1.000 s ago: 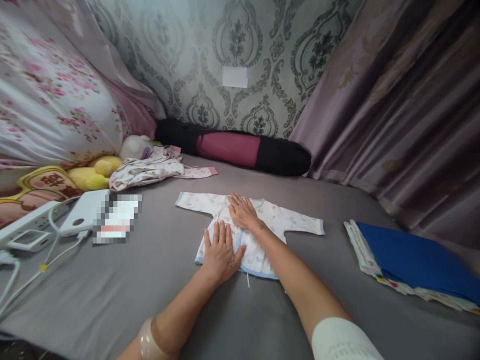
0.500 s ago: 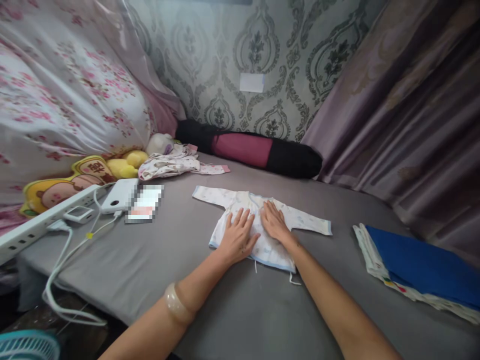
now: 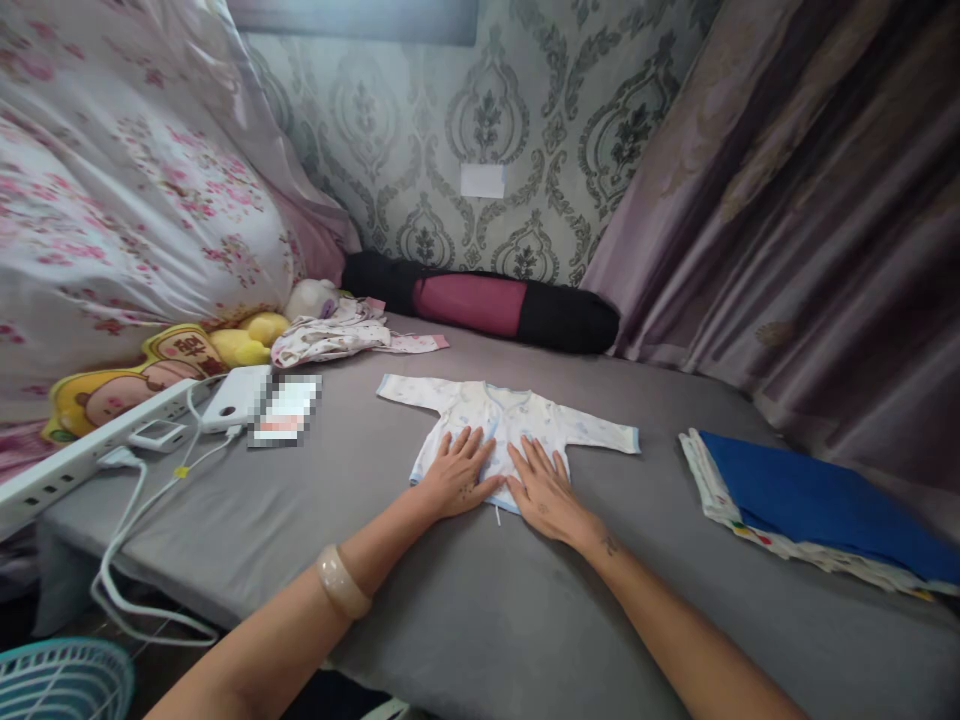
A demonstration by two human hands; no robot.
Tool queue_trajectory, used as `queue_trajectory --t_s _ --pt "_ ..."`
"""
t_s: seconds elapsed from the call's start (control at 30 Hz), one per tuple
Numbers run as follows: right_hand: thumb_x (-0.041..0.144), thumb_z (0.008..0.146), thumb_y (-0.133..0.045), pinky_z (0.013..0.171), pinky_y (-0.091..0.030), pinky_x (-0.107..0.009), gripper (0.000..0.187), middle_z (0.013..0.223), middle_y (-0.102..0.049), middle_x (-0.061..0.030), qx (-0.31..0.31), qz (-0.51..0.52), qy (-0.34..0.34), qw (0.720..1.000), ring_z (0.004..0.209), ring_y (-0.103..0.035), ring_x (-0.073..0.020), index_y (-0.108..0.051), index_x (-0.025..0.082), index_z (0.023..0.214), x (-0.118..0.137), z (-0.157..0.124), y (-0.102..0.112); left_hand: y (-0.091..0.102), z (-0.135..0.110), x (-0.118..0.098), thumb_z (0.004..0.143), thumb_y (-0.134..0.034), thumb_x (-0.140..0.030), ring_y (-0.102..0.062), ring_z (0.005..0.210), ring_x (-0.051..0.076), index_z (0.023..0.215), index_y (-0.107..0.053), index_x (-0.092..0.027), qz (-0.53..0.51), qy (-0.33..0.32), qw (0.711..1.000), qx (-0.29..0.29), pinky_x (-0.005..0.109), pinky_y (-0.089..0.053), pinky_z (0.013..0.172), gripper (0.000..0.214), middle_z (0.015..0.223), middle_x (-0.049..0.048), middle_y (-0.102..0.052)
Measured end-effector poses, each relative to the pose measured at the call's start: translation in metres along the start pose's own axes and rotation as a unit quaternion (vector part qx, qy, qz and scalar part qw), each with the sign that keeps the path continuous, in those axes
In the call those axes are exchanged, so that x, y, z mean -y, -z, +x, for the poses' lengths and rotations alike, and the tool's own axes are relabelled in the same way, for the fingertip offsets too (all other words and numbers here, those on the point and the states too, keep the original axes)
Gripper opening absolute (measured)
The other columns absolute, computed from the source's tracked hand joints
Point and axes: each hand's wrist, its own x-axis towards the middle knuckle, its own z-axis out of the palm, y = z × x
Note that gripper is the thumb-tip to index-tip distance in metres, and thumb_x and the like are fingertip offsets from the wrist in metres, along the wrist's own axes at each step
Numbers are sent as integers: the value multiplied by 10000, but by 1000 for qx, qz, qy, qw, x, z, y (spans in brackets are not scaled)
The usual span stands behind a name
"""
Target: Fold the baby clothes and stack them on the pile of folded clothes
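A small white baby shirt with pale blue trim lies spread flat on the grey bed sheet, sleeves out to both sides. My left hand rests flat on the shirt's lower left hem, fingers stretched and slightly apart. My right hand lies flat on the lower right hem beside it, fingers also spread. Neither hand holds anything. A pale bangle sits on my left wrist.
A folded blue cloth on a white folded stack lies at the right. A black and maroon bolster lies along the wall. Crumpled baby clothes, plush toys, a power strip with cables and a white device sit at the left.
Both hands have slid down the shirt from its chest to its bottom hem, staying flat. The camera view has shifted back and slightly left.
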Motion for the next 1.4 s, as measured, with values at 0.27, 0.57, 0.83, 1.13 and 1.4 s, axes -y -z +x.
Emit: queue_trajectory --t_s 0.27,0.57,0.83,1.13,1.4 --pt "482 975 -235 1149 -60 -519 588 1581 -98 -95 4 9 5 1000 1450 -37 -272 -210 245 1512 1 -18 4 5 -12 11 796 -216 -808 -88 1441 369 1497 -250 -203 16 66 998 17 599 -74 1121 928 1564 173 -171" --pt "477 975 -251 1148 -15 -515 588 1582 -77 -85 21 16 -7 1000 1451 -14 -269 -213 240 1511 3 -18 7 18 -10 5 799 -176 -806 -23 1441 383 1514 -183 -164 19 69 994 80 604 -50 1114 960 1568 195 -110" --pt "375 897 -446 1104 -253 -387 482 1456 -427 -124 24 102 27 994 1352 -360 -249 -535 194 1335 -17 4 32 27 6 14 895 -291 -646 -377 1335 339 1342 -474 -267 8 71 997 27 593 -178 1088 613 1415 148 -460" --pt "268 859 -481 704 -447 -197 261 827 -726 -1 -144 236 -256 926 807 -648 -148 -730 194 882 -77 51 52 15 46 15 912 -384 -373 -484 1211 298 1290 -495 -224 15 13 998 -64 493 -307 1017 421 1322 123 -538" --pt "226 881 -350 955 -399 -477 449 1254 -562 -235 -265 145 -467 831 1197 -508 -322 -591 108 1241 -119 36 57 13 89 -15 906 -383 -296 -444 1269 282 1295 -489 -197 -18 -74 997 -22 464 -350 1007 415 1368 118 -515"
